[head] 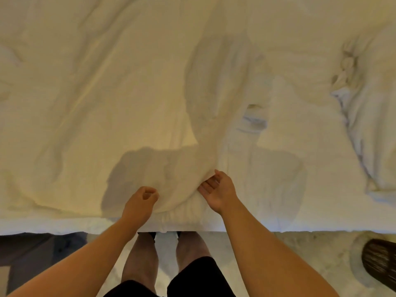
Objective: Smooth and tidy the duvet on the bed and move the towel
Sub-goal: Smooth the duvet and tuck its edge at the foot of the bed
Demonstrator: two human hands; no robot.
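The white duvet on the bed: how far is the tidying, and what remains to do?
Early stage. Done: little; the white crumpled duvet covers the bed but shows long folds. In hand: the right hand grips a raised ridge of fabric near the bed edge, and the left hand is curled beside it. Left: flatten the ridge and the bunched heap at the right. I cannot tell the towel apart.
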